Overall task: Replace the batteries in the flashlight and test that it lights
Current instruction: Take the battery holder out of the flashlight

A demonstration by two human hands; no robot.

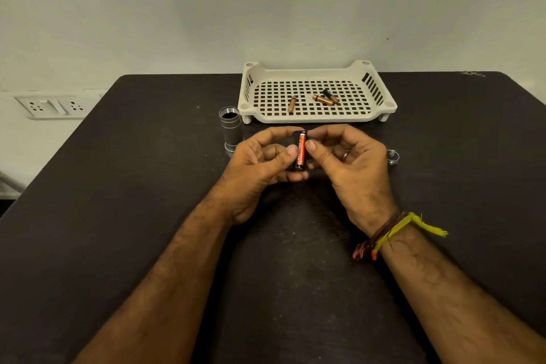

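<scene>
Head view, items as you hold them: your left hand [260, 162] and right hand [345, 156] meet above the dark desk [118, 216], both pinching a black battery holder [296, 151] with an orange battery [302, 149] seated in it, thumbs pressed either side. Flashlight body [230, 128]: upright on the desk, open end up, just left of the white tray [317, 118]. Tray contents: three copper-coloured batteries [323, 99]. Small metal part [393, 156]: on the desk beside your right hand.
</scene>
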